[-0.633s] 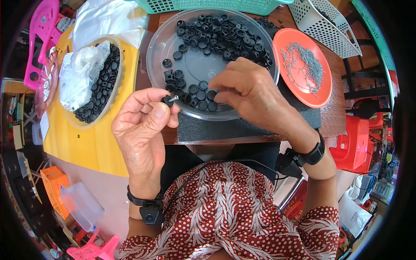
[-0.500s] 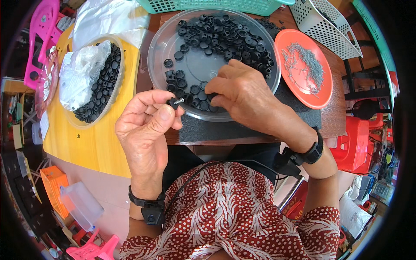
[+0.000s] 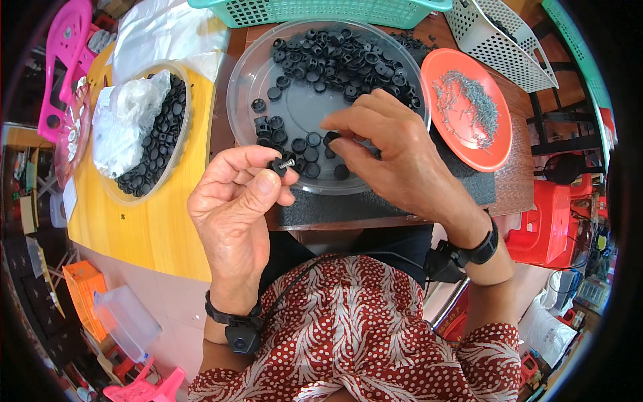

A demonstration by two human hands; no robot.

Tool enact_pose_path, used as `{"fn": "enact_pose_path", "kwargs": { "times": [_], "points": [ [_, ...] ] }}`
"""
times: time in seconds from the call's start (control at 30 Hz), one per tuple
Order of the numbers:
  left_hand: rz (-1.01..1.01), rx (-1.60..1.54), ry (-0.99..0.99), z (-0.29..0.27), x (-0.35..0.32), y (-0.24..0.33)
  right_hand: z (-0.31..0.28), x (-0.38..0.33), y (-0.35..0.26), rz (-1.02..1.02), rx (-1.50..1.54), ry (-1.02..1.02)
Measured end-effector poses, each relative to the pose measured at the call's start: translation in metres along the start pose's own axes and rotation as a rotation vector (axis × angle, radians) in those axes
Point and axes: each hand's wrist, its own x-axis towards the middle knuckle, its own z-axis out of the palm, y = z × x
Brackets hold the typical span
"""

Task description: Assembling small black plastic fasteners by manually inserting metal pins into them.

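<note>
My left hand (image 3: 234, 201) pinches a small black plastic knob (image 3: 278, 167) between thumb and fingers, in front of the clear bowl. A silver screw (image 3: 288, 163) sticks out of it toward the right. Over the bowl, my right hand (image 3: 395, 151) has its thumb and forefinger at the two sides of a round black cap (image 3: 330, 138). The clear round bowl (image 3: 236, 100) bears a pile of black caps (image 3: 335, 57) at its far side. Several loose caps lie near its front edge, next to both hands.
A red plate (image 3: 435, 127) of thin grey screws (image 3: 475, 104) stands right of the bowl. On the yellow table at left sits another tub (image 3: 120, 195) of black caps with a plastic bag (image 3: 127, 127). Green (image 3: 321, 15) and white baskets (image 3: 485, 47) stand behind.
My left hand has shifted slightly right and down with the knob and screw. The right hand's fingers have drawn a little up and right, and caps near the bowl's front have been spread apart.
</note>
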Motion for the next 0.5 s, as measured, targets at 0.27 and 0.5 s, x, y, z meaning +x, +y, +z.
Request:
{"fn": "enact_pose_path", "kwargs": {
  "times": [0.27,0.5],
  "points": [
    [0.005,-0.033,-0.046,0.023,0.003,-0.002,0.003,-0.017,-0.020,0.325,0.607,0.173],
    [0.033,-0.041,-0.047,0.026,0.001,-0.007,0.004,-0.021,-0.025,0.327,0.629,0.186]
  ]
}}
